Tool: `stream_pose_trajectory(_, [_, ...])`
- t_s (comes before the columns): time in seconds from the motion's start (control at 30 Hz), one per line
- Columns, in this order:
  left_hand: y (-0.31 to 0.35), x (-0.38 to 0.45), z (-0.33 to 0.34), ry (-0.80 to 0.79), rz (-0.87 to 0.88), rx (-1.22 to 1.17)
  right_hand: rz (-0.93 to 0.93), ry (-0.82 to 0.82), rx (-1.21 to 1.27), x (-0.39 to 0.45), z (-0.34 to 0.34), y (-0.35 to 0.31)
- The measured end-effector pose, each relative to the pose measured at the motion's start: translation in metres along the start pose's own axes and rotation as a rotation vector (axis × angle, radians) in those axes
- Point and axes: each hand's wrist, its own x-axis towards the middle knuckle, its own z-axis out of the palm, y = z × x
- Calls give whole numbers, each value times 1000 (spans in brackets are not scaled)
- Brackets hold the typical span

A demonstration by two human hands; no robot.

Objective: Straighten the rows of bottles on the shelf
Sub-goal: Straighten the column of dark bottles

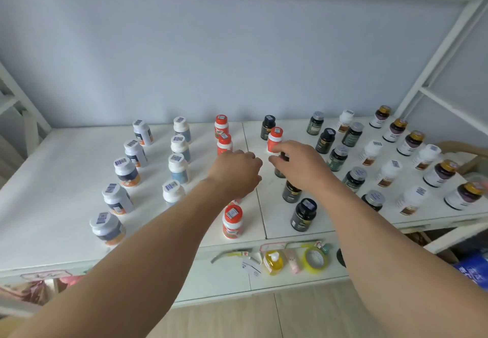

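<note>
Head view, white shelf (pixel 66 179) against pale blue wall (pixel 211 60), left hand (pixel 235 174) curled empty, right hand (pixel 298 164) pinching black bottle (pixel 283 156).

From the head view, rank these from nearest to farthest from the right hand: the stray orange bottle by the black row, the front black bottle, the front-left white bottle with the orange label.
Measured from the right hand:
1. Stray orange bottle, right at its fingers.
2. Front black bottle, below the wrist, near the shelf's front edge.
3. Front-left white bottle, far across on the left.
</note>
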Motion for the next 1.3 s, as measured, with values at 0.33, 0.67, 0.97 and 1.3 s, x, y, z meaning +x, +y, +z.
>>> stream_pose_trajectory(0.33, [114, -43, 29, -136, -159, -116, 7, 47, 252, -90, -1, 98])
stream_pose_trajectory(0.67, [161, -67, 117, -47, -298, -265, -10, -92, 125, -131, 88, 185])
stream_pose_trajectory(0.97, [174, -66, 167, 136, -392, -317, -168, 179, -12, -123, 133, 208])
stream_pose_trajectory(1.3, [176, -64, 170, 218, -410, -285, -166, 210, 11, -122, 135, 208])
